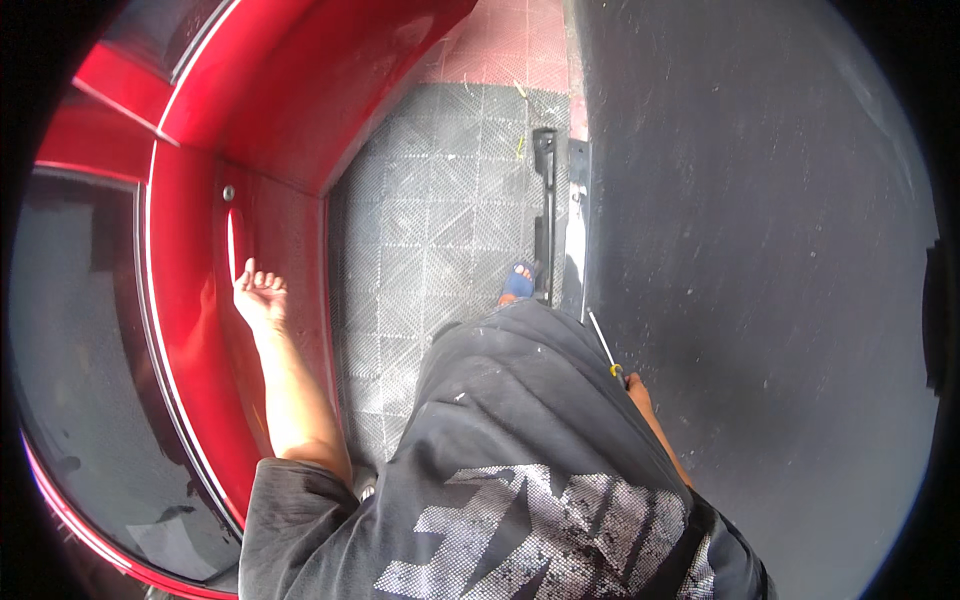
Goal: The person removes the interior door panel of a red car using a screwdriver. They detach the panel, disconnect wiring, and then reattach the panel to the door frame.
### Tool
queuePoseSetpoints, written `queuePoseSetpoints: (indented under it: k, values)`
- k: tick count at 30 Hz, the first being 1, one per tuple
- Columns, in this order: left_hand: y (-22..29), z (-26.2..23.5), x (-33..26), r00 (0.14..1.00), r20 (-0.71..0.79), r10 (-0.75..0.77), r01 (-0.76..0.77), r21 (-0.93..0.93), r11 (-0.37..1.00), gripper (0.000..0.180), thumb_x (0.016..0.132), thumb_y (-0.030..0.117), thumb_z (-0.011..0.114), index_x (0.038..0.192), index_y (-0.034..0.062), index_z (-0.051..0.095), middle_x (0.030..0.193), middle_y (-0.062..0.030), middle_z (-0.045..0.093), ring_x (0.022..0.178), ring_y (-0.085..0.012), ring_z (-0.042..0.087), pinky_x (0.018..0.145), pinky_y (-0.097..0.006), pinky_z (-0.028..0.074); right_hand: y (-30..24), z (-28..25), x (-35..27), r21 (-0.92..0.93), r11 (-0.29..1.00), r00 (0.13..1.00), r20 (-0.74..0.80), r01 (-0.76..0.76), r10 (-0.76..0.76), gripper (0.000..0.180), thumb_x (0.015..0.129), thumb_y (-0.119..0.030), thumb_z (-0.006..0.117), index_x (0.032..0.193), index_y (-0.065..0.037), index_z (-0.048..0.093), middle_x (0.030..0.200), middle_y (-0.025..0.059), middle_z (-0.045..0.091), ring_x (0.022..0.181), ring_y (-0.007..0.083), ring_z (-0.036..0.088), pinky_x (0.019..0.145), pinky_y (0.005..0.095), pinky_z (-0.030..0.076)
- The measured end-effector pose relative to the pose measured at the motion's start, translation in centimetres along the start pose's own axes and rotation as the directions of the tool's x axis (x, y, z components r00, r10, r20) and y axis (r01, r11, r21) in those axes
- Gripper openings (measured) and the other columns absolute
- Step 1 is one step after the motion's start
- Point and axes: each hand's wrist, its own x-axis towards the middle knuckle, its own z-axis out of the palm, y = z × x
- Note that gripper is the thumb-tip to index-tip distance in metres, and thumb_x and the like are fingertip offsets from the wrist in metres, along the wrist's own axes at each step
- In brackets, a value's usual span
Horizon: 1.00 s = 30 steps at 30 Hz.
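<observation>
My left hand (261, 296) is beside the red car door, close to the rear end of the door handle (232, 245). Its palm faces up, the fingers are loosely bent, and no object shows in them; I cannot tell whether it touches the door. On the other side, my right hand (637, 383) is closed on a screwdriver (603, 339) with a thin metal shaft and a yellow piece near the grip. The shaft points forward along the edge of a large dark grey panel (760, 250). Most of the tool's handle is hidden in my fingers.
The red car (190, 330) stands along my left, with a round lock (228, 193) ahead of the handle. Grey textured tiles (420, 220) cover the floor. A long black bracket-like strip (547, 200) lies ahead beside the grey panel, near my sandalled foot (517, 283).
</observation>
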Motion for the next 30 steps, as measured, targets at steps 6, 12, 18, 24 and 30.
queuePoseSetpoints:
  k: [6,12,18,24,30]
  values:
    - [4.1,2.3,4.5,0.993,-0.101,0.065,-0.084,-0.199,0.976,0.028,0.096,0.014,0.063,0.12,0.0006,0.064,0.083,-0.0046,0.052,0.069,-0.0178,0.041,0.065,-0.034,0.036,-12.5,-13.8,12.0,-0.194,0.961,0.976,0.121,0.199,-0.178,0.044,0.087,-0.017,0.076,0.125,-0.003,0.059,0.115,0.032,0.074,0.116,0.0511,0.071,0.097,0.0541,0.054]
    - [4.4,2.6,5.2,0.98,-0.186,0.077,-0.1,-0.117,0.988,0.045,0.094,0.014,0.067,0.137,0.0024,0.066,0.084,-0.0029,0.057,0.067,-0.0169,0.039,0.064,-0.033,0.035,-22.8,-20.9,24.1,0.235,0.971,0.994,0.083,0.055,-0.076,0.038,0.088,-0.009,0.073,0.121,-0.004,0.055,0.081,0.0104,0.064,0.069,0.0248,0.065,0.064,0.0441,0.052]
    - [2.6,5.4,5.4,0.983,-0.079,0.168,-0.185,-0.334,0.924,0.047,0.091,0.011,0.067,0.136,-0.0005,0.066,0.089,-0.0065,0.058,0.069,-0.0172,0.041,0.063,-0.032,0.035,-27.8,-20.7,31.6,0.039,0.997,0.992,0.102,0.071,-0.075,0.044,0.086,-0.011,0.075,0.125,-0.003,0.057,0.101,0.0205,0.073,0.096,0.0374,0.074,0.086,0.0485,0.056]
    - [5.0,8.3,6.2,0.94,-0.304,0.157,-0.189,-0.076,0.979,0.047,0.088,0.01,0.067,0.134,0.0042,0.06,0.086,-0.0022,0.057,0.066,-0.0145,0.043,0.062,-0.031,0.038,-40.6,-22.0,35.0,-0.234,0.913,0.923,0.28,0.334,-0.266,0.057,0.089,-0.023,0.079,0.137,-0.002,0.059,0.128,0.0295,0.071,0.128,0.0478,0.067,0.105,0.0508,0.052]
    - [1.6,14.0,8.6,0.893,-0.431,0.13,-0.197,-0.114,0.974,0.035,0.093,0.014,0.061,0.127,0.0062,0.065,0.087,-0.0022,0.065,0.063,-0.0139,0.042,0.058,-0.031,0.035,-50.1,-24.0,42.7,-0.015,0.97,0.908,0.355,0.241,-0.22,0.048,0.089,-0.002,0.068,0.134,-0.01,0.053,0.07,0.0012,0.05,0.051,0.0121,0.051,0.043,0.0369,0.042]
